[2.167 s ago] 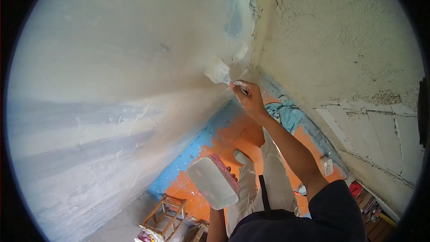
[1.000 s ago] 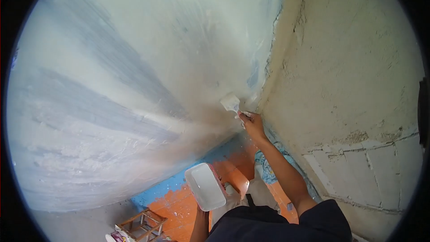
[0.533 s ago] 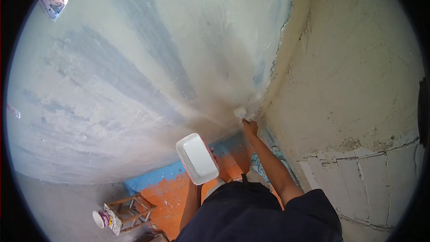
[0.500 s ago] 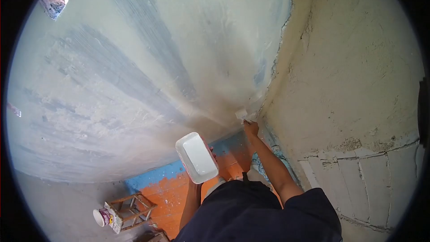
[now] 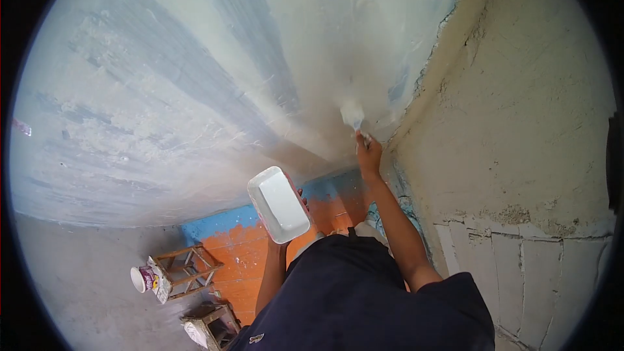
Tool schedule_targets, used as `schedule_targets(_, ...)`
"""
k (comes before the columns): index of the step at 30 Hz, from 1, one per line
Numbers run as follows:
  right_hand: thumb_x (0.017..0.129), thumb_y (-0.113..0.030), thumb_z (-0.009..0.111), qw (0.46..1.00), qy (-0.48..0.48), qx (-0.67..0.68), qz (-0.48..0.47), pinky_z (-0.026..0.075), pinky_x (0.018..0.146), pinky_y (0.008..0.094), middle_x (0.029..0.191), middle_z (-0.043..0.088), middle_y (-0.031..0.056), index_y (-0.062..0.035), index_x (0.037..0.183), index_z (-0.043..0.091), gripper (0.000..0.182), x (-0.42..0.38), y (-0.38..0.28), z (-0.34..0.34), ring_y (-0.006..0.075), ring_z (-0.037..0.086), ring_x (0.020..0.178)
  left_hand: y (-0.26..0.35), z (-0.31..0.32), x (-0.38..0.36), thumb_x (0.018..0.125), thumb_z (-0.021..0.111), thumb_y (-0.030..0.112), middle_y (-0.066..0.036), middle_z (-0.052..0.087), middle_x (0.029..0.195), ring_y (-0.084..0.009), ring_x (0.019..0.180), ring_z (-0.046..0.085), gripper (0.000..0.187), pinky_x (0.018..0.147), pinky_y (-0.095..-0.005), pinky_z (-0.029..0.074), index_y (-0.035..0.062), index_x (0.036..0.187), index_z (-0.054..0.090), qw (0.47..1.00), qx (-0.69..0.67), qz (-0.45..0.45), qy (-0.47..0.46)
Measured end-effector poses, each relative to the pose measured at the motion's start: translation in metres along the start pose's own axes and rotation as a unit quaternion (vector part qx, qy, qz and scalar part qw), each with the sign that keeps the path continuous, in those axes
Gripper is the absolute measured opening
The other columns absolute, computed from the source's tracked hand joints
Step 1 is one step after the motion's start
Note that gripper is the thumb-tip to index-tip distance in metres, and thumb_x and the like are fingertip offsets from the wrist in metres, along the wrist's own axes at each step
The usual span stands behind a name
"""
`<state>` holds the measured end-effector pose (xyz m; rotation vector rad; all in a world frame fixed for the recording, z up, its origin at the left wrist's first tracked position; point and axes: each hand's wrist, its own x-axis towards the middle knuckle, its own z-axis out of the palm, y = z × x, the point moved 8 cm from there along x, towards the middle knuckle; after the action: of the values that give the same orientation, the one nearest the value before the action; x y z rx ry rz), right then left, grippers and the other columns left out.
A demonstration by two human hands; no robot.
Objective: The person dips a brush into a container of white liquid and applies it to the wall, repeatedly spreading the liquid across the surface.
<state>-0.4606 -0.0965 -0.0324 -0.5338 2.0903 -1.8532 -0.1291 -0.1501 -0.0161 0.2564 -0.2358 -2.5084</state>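
White smears the brush (image 5: 351,114) near mid-frame, by the pale wall (image 5: 318,58); the right hand's (image 5: 370,157) grip closes round its handle. Lower left of it, the left hand (image 5: 303,199) clasps the tub (image 5: 279,200). Light, even strokes and a level tub should limit drips.

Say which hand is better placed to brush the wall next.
Right, likely: the right hand grips the brush at the wall; the left hand supports the white-filled tray.
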Motion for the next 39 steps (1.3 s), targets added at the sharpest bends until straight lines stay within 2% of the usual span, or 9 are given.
schedule_targets(3,0.099,-0.031,0.067,0.963,-0.017,-0.206,0.17,0.05,0.076,0.0449,0.086,0.074,0.0212,0.0063,0.097,0.071,0.038,-0.019,0.119,0.004,0.041,0.067,0.08,0.006,0.006,-0.001,0.082,0.066,0.079,-0.026,0.038,0.158,-0.0464,0.134,0.051,0.111,0.11,-0.06,0.048,0.0191,0.165,0.023,0.999,0.025,0.012,-0.02)
schedule_targets(6,0.098,-0.029,0.067,0.978,0.033,-0.17,0.116,0.05,0.075,0.0443,0.082,0.073,0.0192,0.0076,0.098,0.071,0.037,-0.016,0.112,0.0,0.0362,0.067,0.077,0.016,0.014,-0.007,0.086,0.062,0.076,-0.022,0.039,0.159,-0.0442,0.136,0.049,0.102,0.113,-0.0608,0.043,0.0204,0.164,0.026,0.998,0.036,0.014,-0.048)
schedule_targets(10,0.102,-0.032,0.067,0.987,-0.029,0.129,0.088,0.036,0.055,0.0288,0.065,0.054,-0.0032,0.0015,0.098,0.074,0.034,-0.016,-0.083,-0.004,0.0077,0.048,0.059,0.023,-0.004,-0.013,0.091,0.058,0.073,-0.021,0.038,0.16,-0.044,0.137,0.048,0.095,0.114,-0.062,0.04,0.0211,0.164,0.027,0.999,-0.032,-0.001,-0.041)
schedule_targets(15,0.105,-0.03,0.065,0.985,-0.043,0.166,-0.001,0.029,0.054,0.0256,0.063,0.045,-0.0075,-0.0057,0.096,0.074,0.027,-0.012,-0.187,-0.013,0.0043,0.04,0.058,0.024,0.001,-0.013,0.088,0.063,0.072,-0.024,0.036,0.161,-0.0462,0.138,0.047,0.099,0.112,-0.0624,0.044,0.0196,0.164,0.026,0.997,-0.047,-0.011,-0.052)
schedule_targets(22,0.102,-0.034,0.067,0.992,-0.001,-0.095,0.083,0.037,0.053,0.0272,0.063,0.052,-0.0044,-0.0063,0.095,0.072,0.029,-0.014,0.071,0.02,0.006,0.046,0.055,0.022,0.003,-0.017,0.094,0.054,0.072,-0.025,0.036,0.16,-0.0477,0.138,0.046,0.091,0.109,-0.0632,0.046,0.02,0.164,0.028,0.995,-0.083,-0.042,-0.046)
schedule_targets(25,0.098,-0.038,0.067,0.972,-0.001,-0.102,0.211,0.049,0.073,0.0411,0.074,0.07,0.012,-0.0011,0.093,0.075,0.038,-0.017,0.108,0.019,0.0238,0.068,0.077,0.029,-0.007,-0.019,0.089,0.058,0.075,-0.025,0.039,0.159,-0.046,0.136,0.05,0.099,0.111,-0.062,0.046,0.017,0.164,0.027,0.999,-0.008,-0.039,-0.036)
schedule_targets(31,0.104,-0.034,0.065,0.99,-0.039,0.133,0.019,0.026,0.052,0.0247,0.061,0.043,-0.0076,-0.007,0.093,0.069,0.03,-0.036,-0.168,0.013,0.0049,0.036,0.054,0.038,-0.012,-0.019,0.09,0.054,0.076,-0.027,0.041,0.157,-0.0469,0.133,0.052,0.098,0.11,-0.0623,0.046,0.0149,0.163,0.029,0.999,0.005,-0.038,-0.019)
schedule_targets(34,0.104,-0.037,0.066,0.988,-0.033,0.151,-0.018,0.025,0.052,0.0254,0.061,0.042,-0.0081,-0.0075,0.092,0.069,0.032,-0.033,-0.196,0.007,0.0041,0.035,0.054,0.04,-0.002,-0.021,0.092,0.052,0.075,-0.028,0.041,0.157,-0.0472,0.134,0.052,0.097,0.11,-0.062,0.046,0.0144,0.163,0.028,0.998,0.01,-0.032,-0.052)
schedule_targets(39,0.102,-0.035,0.067,0.996,0.004,-0.022,0.091,0.034,0.053,0.0295,0.061,0.05,-0.0031,-0.005,0.091,0.07,0.032,-0.022,0.009,0.025,0.0089,0.044,0.054,0.047,0.0,-0.023,0.093,0.05,0.074,-0.029,0.04,0.156,-0.0467,0.133,0.053,0.094,0.11,-0.0611,0.047,0.0156,0.164,0.027,0.999,0.019,-0.023,-0.022)
